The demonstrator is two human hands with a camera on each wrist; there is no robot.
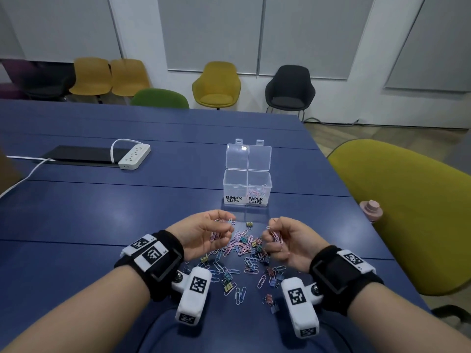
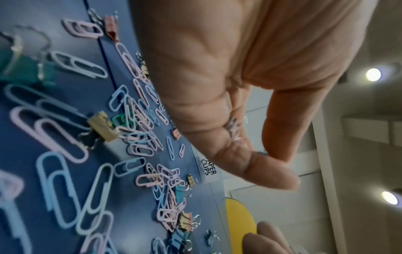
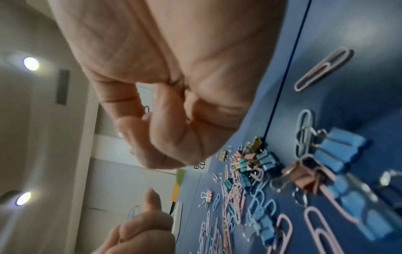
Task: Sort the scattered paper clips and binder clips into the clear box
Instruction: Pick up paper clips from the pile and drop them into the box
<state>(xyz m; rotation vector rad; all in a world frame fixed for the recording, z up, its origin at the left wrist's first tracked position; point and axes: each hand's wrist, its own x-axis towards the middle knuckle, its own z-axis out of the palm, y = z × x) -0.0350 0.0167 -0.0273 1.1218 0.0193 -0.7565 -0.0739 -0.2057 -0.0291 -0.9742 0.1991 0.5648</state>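
a: both hands hold paper clips?
b: yes. left hand (image 1: 206,231) and right hand (image 1: 281,242) each pinch some. drop them in the clear box (image 1: 247,187) at 12 o'clock, right side.

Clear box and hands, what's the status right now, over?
Left hand and right hand each grip paper clips above the pile. Clear box open: paper clips in the right compartment, binder side looks empty. Nothing in the way.
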